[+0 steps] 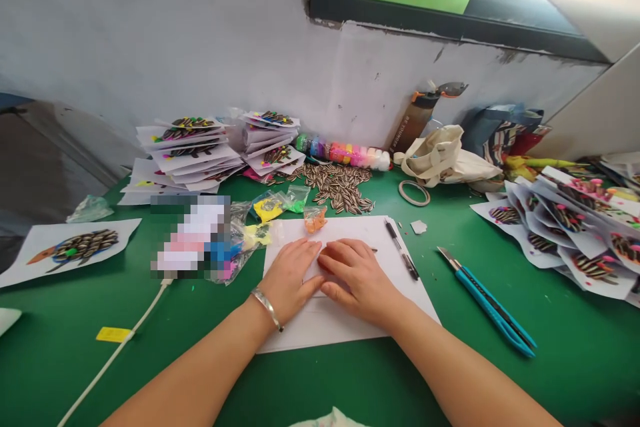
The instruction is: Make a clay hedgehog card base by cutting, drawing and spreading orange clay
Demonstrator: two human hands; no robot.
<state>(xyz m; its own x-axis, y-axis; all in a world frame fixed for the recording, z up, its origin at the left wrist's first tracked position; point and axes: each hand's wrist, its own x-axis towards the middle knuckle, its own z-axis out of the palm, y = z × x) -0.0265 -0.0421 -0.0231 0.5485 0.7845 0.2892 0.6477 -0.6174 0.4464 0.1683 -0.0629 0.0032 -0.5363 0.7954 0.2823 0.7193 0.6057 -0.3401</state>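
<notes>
A sheet of white paper [345,327] lies on the green table before me. My left hand [293,280] rests on it, fingers stretched forward and thumb pointing to the right. My right hand [357,280] is also on the paper, its fingers lightly bent and its thumb apart from them. Both sets of fingertips nearly meet at the middle of the sheet, and whatever lies beneath them is hidden. A small dark sliver shows just beyond the right hand. Right of that hand, a black pen [401,250] lies on the paper. An orange clay bag [315,219] touches the far edge.
A blue utility knife [493,307] lies at right with its blade out. Sunflower seeds [340,183] are heaped behind the paper. Stacks of seed pictures [193,153] stand at back left and right. A white cable [120,347] runs across the left; a tape roll [414,193] lies behind.
</notes>
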